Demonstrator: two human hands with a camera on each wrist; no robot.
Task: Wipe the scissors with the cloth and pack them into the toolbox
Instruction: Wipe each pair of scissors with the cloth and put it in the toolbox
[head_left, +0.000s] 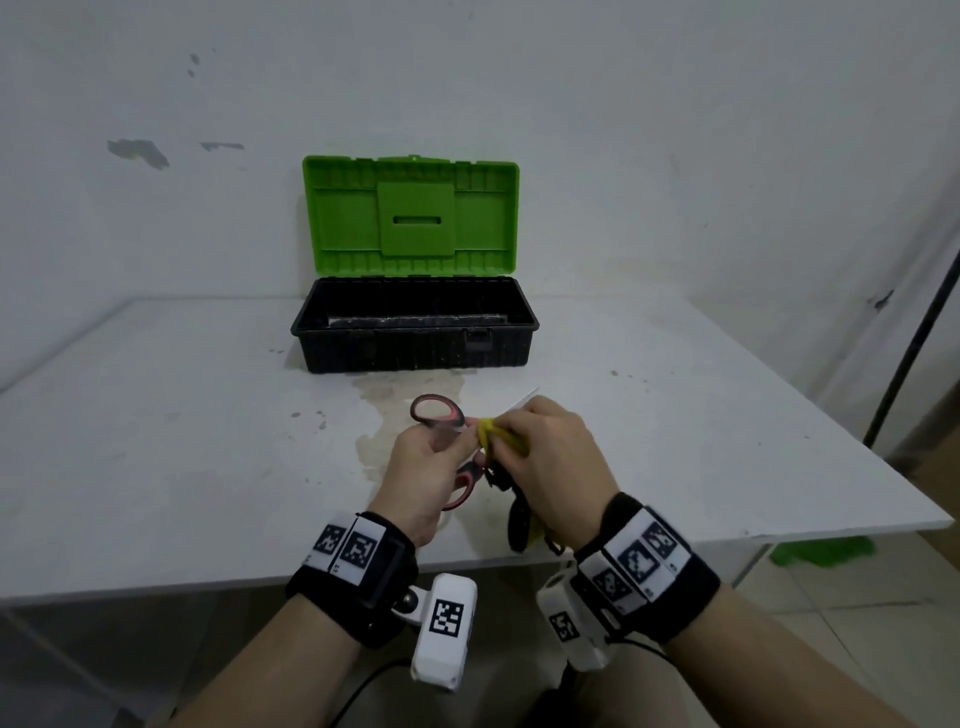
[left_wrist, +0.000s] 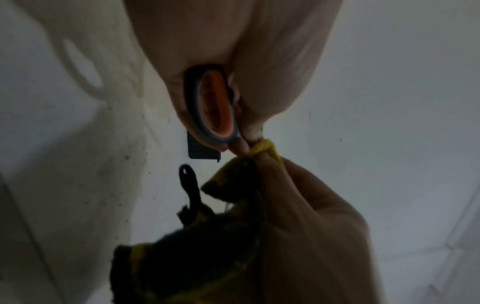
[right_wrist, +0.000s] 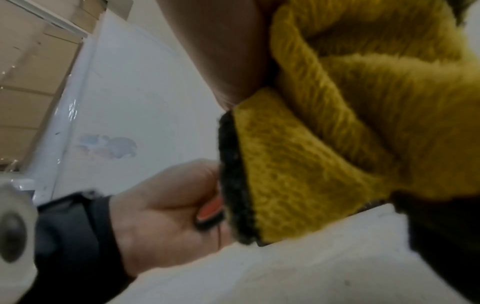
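The scissors, with red and black handles, are held above the table near its front. My left hand grips them by the handles. My right hand pinches a yellow cloth with a black edge around the blades, so only the pale tip pokes out beyond the fingers. In the right wrist view the cloth fills the upper right, with the left hand and a bit of red handle below it. The toolbox stands open at the back, black base, green lid upright.
The white table carries a dried stain in front of the toolbox. A wall stands right behind the toolbox. A dark pole leans at the right, with something green on the floor beyond the table's right corner.
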